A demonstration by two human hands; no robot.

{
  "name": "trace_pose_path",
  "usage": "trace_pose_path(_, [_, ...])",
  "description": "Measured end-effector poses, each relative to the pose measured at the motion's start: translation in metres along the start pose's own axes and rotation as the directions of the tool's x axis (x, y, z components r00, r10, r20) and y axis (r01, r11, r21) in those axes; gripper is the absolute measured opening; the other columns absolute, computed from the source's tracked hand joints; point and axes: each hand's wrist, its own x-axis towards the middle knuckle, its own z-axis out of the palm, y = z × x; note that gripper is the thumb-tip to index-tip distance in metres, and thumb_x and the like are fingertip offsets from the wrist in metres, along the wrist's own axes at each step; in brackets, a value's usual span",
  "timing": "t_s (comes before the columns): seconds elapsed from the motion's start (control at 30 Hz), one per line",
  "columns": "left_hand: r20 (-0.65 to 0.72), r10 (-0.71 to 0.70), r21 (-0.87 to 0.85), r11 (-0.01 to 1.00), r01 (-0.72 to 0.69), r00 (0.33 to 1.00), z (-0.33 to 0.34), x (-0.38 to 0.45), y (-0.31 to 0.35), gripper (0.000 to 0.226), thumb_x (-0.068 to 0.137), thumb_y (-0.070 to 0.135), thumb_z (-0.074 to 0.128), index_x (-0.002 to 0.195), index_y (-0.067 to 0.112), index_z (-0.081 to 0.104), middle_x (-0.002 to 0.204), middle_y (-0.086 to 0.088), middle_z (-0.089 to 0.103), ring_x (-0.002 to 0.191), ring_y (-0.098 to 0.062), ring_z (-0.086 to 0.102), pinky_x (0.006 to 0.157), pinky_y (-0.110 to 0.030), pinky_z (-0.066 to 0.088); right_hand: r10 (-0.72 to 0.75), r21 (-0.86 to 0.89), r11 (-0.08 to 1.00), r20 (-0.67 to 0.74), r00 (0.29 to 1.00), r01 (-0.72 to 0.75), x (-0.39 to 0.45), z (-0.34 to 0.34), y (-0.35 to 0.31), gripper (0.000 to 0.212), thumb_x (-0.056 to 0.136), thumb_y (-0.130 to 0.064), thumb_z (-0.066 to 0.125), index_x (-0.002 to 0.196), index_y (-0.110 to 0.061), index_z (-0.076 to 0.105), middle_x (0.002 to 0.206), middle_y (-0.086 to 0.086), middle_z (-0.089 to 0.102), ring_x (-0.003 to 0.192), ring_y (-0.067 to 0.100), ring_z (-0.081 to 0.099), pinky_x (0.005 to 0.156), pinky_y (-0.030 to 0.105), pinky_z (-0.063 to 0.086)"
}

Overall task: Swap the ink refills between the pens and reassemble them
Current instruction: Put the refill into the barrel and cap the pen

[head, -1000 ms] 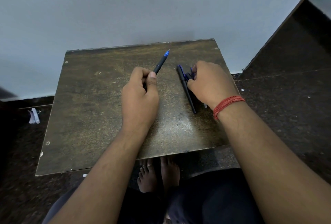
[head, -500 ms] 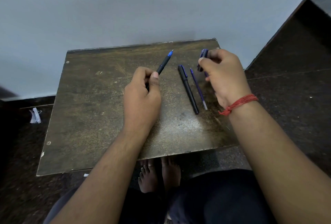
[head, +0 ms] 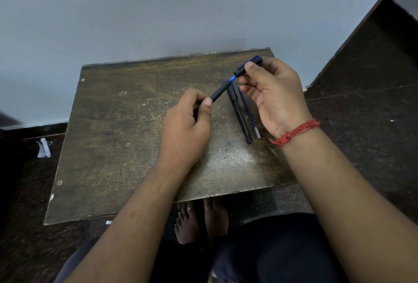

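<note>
- Your left hand (head: 185,124) is closed around the lower end of a slim black plastic pen with a blue tip (head: 222,89), pointing it up and away toward the far right corner of the worn dark wooden table (head: 113,147).
- Your right hand (head: 274,92) pinches a short black pen cap with a blue clip (head: 247,66) between thumb and fingers, its open mouth just meeting the blue tip.
- The pen looks light and rigid; smooth plastic may slip, so hold it near the middle and keep cap and tip in line.
- A second black pen barrel (head: 239,113) lies on the table near the right edge, below your right hand.
- A thin blue ink refill (head: 248,113) lies just beside it, on the right. It looks bendable, so lift it mid-length, not by the fine tip.
</note>
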Motion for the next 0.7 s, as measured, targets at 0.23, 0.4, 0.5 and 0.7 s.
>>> trace_pose_path(0.23, [-0.012,0.007,0.001,1.000,-0.007,1.000,0.001,0.001,-0.001,0.013,0.100,0.023,0.054,0.090,0.017,0.058,0.062,0.005,0.053,0.054,-0.008,0.045,0.051,-0.032,0.036,-0.051,-0.195,0.977,0.149,0.988,0.080,-0.006,0.006,0.008,0.020,0.089,0.003,0.066,0.103,-0.009,0.059,0.076,0.005,0.067,0.067,0.020,0.067,0.060,0.029,0.052])
trace_pose_path(0.4, [-0.049,0.013,0.025,1.000,-0.011,0.999,0.000,0.001,-0.006,0.012,0.098,0.022,0.052,0.088,0.019,0.055,0.061,0.007,0.050,0.054,-0.009,0.044,0.050,-0.029,0.033,-0.052,-0.224,0.971,0.132,0.990,0.081,-0.012,0.020,0.018,0.019,0.089,0.004,0.065,0.096,-0.012,0.059,0.080,0.011,0.066,0.065,0.019,0.066,0.059,0.027,0.052])
trace_pose_path(0.5, [-0.068,0.023,0.070,0.997,-0.018,0.997,-0.001,0.000,-0.007,0.012,0.099,0.019,0.052,0.087,0.019,0.053,0.059,0.009,0.048,0.051,-0.009,0.044,0.047,-0.025,0.030,-0.055,-0.246,0.966,0.113,0.992,0.082,-0.015,0.026,0.020,0.018,0.090,0.004,0.064,0.098,-0.010,0.059,0.083,0.018,0.063,0.068,0.019,0.065,0.060,0.027,0.053])
trace_pose_path(0.7, [-0.128,-0.003,0.110,0.994,0.017,0.992,0.001,-0.001,-0.001,0.008,0.101,0.020,0.051,0.093,0.017,0.054,0.067,0.011,0.055,0.056,-0.007,0.049,0.052,-0.032,0.037,-0.074,-0.364,0.925,0.118,0.990,0.113,-0.021,0.039,0.029,0.036,0.090,-0.012,0.066,0.124,-0.017,0.055,0.084,0.009,0.064,0.080,0.022,0.068,0.077,0.039,0.059])
